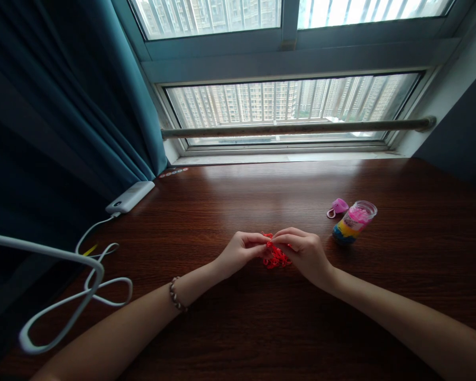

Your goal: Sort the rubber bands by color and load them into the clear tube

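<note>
Red bands [276,257], small thin loops, lie in a loose heap on the table [222,211], just below the centre of the frame, between the two hands. Left hand [238,254]: thumb and forefinger brought together, pinching a bit of red at the heap's upper edge. Right hand [307,254]: fingertips closed on the same spot, thumb and forefinger gripping red too; the two sets of tips meet or nearly meet, and whether they share one loop is too small to tell. Progress, judged from the layout: the jar is open and the red bands are out on the wood; only a little red is up between the fingers, while most of the heap lies loose below. No finished piece can be made out — though the fingers hide part of the red, so how much is left among it is uncertain. Right of centre, near the right hand but apart from it, stands the clear jar [354,225], with pink contents at the top, yellow below and dark blue at the bottom; these colours remain inside. The pink lid [340,205] with its ring lies just beside it, upper left of the jar. Farther out: bracelet [176,296] on the left wrist; white power bank [130,197] at left, its cable [43,248] looping toward the lower left; blue curtain [138,116], upper left; window rail [293,128] across the upper middle.
</note>
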`<state>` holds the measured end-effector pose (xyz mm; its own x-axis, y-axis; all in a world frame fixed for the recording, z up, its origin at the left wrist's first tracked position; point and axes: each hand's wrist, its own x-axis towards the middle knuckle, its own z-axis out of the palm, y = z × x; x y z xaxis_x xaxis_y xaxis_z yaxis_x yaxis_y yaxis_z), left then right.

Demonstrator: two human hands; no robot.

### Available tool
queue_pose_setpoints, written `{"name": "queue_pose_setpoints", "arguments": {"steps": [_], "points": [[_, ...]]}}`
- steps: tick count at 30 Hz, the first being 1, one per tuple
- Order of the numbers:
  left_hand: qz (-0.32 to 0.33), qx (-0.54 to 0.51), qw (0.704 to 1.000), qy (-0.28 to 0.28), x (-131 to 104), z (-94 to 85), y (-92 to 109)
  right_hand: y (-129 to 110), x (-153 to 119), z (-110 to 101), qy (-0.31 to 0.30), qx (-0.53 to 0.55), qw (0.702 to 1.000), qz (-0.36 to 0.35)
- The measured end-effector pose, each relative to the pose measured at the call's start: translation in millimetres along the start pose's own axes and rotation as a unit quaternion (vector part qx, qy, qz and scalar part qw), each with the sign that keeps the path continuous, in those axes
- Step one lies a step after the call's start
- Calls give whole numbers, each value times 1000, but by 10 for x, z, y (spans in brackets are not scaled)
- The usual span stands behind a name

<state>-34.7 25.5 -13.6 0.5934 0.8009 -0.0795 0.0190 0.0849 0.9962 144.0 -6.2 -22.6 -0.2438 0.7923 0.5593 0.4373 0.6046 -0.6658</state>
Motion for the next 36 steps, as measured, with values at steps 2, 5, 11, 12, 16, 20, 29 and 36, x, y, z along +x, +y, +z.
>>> {"name": "queue_pose_setpoints", "arguments": {"steps": [2,5,11,12,16,20,29,36], "points": [[-17,-40,999,0,2,-9,-28,7,2,0,-1,-5,1000,1],[-35,-91,995,-1,7,-19,-77,7,2,2,0,-12,1000,0],[-17,-48,999,4,0,-11,-72,-13,-17,12,-9,-10,1000,-12],[-12,-33,999,3,-3,-11,-61,-17,-16,13,-11,-4,1000,-6],[9,18,1000,2,-6,-18,-33,-28,-3,17,-19,24,999,18],[24,58,998,12,-4,-22,-43,-40,1,23,-40,25,998,44],[135,229,960,85,71,-195,-78,176,81,-66,55,-39,992,103],[210,439,873,2,193,-352,-287,400,103,-88,49,-62,989,129]]}}
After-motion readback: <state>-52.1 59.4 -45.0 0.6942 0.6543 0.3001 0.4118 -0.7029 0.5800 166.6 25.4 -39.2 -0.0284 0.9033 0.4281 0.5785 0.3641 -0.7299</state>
